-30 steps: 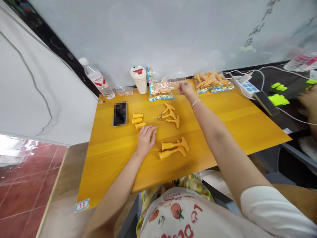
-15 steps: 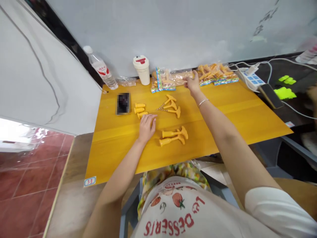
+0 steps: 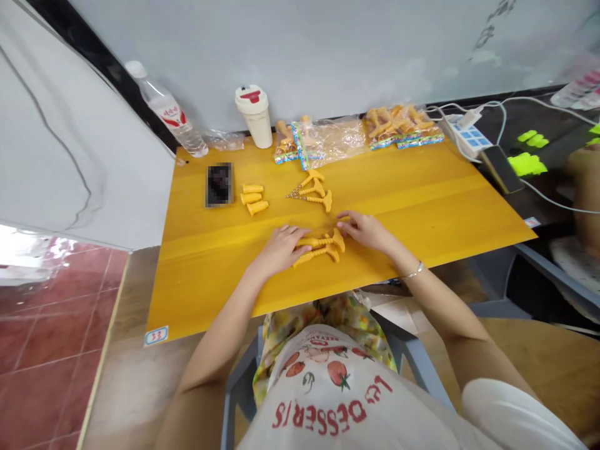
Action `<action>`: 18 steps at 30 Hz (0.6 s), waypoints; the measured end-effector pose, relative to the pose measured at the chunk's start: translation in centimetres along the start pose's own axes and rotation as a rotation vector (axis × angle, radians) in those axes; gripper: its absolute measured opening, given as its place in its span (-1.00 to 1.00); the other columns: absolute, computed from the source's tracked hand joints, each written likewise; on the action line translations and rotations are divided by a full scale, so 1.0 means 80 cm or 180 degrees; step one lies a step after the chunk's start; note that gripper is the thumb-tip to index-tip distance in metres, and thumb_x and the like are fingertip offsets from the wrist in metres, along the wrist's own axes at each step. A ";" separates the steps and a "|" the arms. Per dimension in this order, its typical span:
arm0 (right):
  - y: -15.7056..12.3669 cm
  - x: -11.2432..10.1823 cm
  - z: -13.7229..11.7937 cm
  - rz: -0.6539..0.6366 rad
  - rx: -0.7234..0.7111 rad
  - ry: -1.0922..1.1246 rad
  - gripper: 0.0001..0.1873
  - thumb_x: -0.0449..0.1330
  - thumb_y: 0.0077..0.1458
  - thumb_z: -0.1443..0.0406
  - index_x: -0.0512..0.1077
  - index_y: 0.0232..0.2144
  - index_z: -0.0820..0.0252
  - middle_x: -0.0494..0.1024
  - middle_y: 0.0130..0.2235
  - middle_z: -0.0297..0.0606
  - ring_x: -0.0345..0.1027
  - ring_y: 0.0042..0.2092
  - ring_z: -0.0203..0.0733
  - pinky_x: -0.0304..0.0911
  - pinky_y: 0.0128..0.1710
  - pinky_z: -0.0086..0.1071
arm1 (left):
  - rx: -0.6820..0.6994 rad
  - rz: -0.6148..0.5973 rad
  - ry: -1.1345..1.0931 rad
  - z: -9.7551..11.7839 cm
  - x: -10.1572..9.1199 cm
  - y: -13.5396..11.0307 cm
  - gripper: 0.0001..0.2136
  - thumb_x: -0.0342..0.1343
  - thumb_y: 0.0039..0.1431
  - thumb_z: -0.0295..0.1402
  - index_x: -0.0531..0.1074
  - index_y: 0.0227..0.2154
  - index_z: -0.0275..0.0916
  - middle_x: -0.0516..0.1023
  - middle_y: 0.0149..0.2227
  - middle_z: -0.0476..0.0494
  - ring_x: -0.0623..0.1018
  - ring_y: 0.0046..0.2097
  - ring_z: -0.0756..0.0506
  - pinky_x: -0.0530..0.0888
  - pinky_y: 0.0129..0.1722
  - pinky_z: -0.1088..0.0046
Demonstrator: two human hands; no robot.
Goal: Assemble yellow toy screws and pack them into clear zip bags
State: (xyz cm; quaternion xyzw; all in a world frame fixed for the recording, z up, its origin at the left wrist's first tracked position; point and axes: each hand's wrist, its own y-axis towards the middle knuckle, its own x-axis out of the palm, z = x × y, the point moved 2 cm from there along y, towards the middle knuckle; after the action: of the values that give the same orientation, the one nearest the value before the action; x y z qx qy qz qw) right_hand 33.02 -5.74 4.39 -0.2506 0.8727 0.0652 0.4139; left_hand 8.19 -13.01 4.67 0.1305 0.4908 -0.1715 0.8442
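Orange T-headed plastic pegs (image 3: pixel 319 249), two of them, laid flat on the yellow wooden tabletop (image 3: pixel 422 206) between left hand (image 3: pixel 281 250) and right hand (image 3: pixel 368 230); hands held apart, left fingertips (image 3: pixel 304 245) at the narrow ends, right fingers (image 3: pixel 349 219) just beside the flared heads, any grip impossible to tell. Three short orange plugs (image 3: pixel 253 196) and three more pegs (image 3: pixel 312 192) farther up the tabletop

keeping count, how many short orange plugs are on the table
3 plugs: upper, middle and lower, all lying right of the phone. Any inside the bags can't be told.
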 end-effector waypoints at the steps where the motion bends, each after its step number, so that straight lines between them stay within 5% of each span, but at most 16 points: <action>1: -0.003 0.004 -0.001 -0.0084 -0.0002 0.0101 -0.60 0.11 0.26 0.10 0.43 0.03 0.21 0.51 -0.49 -0.35 0.29 -0.48 -0.28 0.10 -0.43 -0.42 | -0.0017 -0.0175 -0.0010 -0.001 0.003 0.005 -0.71 0.08 0.31 -0.29 0.45 0.04 -0.25 0.55 -0.03 -0.28 0.50 0.05 -0.27 0.39 0.12 0.07; 5: 0.002 0.021 -0.005 -0.0212 -0.0020 0.1152 -0.29 0.20 0.16 0.05 0.22 0.23 0.33 0.33 -0.55 -0.50 0.17 -0.53 -0.32 0.05 -0.51 -0.44 | 0.0049 0.0055 -0.0147 -0.002 0.003 0.015 -0.74 0.02 0.33 -0.34 0.46 0.01 -0.27 0.53 -0.07 -0.29 0.47 0.04 -0.25 0.40 0.11 0.11; 8: 0.004 0.026 -0.013 0.0200 -0.0137 0.1447 -0.25 0.25 0.11 0.03 0.24 0.23 0.31 0.43 -0.44 -0.41 0.19 -0.50 -0.34 0.14 -0.48 -0.43 | -0.0003 0.0381 -0.0617 0.000 -0.004 0.007 -0.73 -0.02 0.35 -0.28 0.46 -0.02 -0.26 0.56 -0.07 -0.26 0.48 -0.01 -0.22 0.39 0.10 0.16; 13: -0.014 0.024 -0.046 0.0610 -0.1369 0.0322 -0.75 0.12 0.28 0.18 0.49 -0.08 0.13 0.61 -0.20 -0.19 0.46 -0.27 -0.20 0.35 -0.21 -0.32 | -0.0875 0.0286 -0.2475 -0.019 -0.025 -0.018 -0.64 0.02 0.26 -0.05 0.51 -0.26 -0.27 0.49 -0.46 -0.06 0.43 -0.44 -0.03 0.41 -0.33 0.41; 15: -0.023 0.023 -0.053 0.0634 -0.1824 -0.0144 -0.76 0.03 0.33 0.24 0.51 -0.16 0.05 0.62 -0.08 -0.17 0.50 -0.11 -0.14 0.37 -0.10 -0.26 | -0.1309 0.0308 -0.3028 -0.039 -0.035 -0.027 -0.63 0.10 0.18 -0.01 0.49 -0.35 -0.28 0.36 -0.58 0.01 0.30 -0.56 0.02 0.30 -0.49 0.45; 18: -0.023 0.022 -0.046 0.0905 -0.1684 -0.0447 -0.76 0.02 0.32 0.25 0.51 -0.20 0.00 0.59 0.00 -0.12 0.50 -0.05 -0.08 0.39 -0.09 -0.21 | -0.1524 0.0945 -0.2712 -0.074 -0.048 -0.035 -0.65 0.11 0.18 -0.01 0.45 -0.38 -0.25 0.41 -0.52 -0.03 0.34 -0.54 0.01 0.33 -0.48 0.44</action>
State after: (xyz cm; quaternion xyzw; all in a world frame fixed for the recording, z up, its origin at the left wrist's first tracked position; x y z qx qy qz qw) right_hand 30.43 -9.16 5.64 -0.2199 0.8210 0.3646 0.3804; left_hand 0.61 -12.64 5.00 -0.0798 0.1048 0.0296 0.9908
